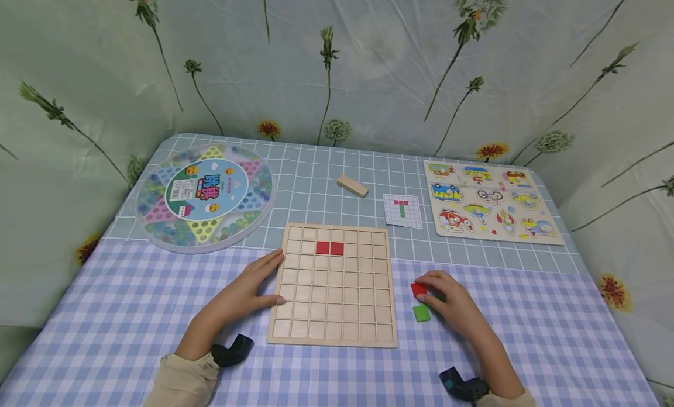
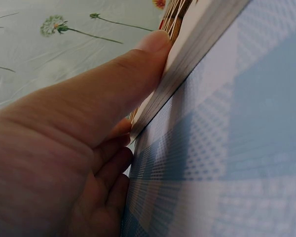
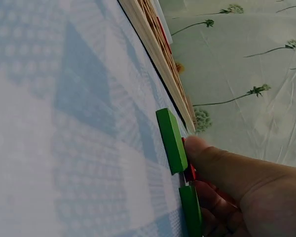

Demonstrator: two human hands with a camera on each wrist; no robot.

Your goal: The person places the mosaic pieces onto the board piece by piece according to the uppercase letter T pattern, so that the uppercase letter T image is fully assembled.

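Currently, the right hand (image 1: 454, 303) is pinching a red tile (image 1: 418, 289) between thumb and fingers, while a green tile (image 1: 421, 314) is lying just beside its thumb. Well apart from it, the left hand (image 1: 241, 291) is resting its outstretched fingers and thumb against a wooden grid board (image 1: 335, 295). The board is lying between both hands, and two red squares (image 1: 323, 248) are sitting in it, nearer the left hand.

Tabletop play corner; can't tell which room. Evidence: pale green dandelion-print fabric backdrop (image 1: 368, 62) around the surface (image 1: 305, 185), blue-and-white gingham cloth (image 1: 526, 325), round clear plastic Chinese-checkers set (image 1: 206, 189), wooden vehicle-picture puzzle board (image 1: 497, 221), square pale wooden grid board (image 1: 335, 294).
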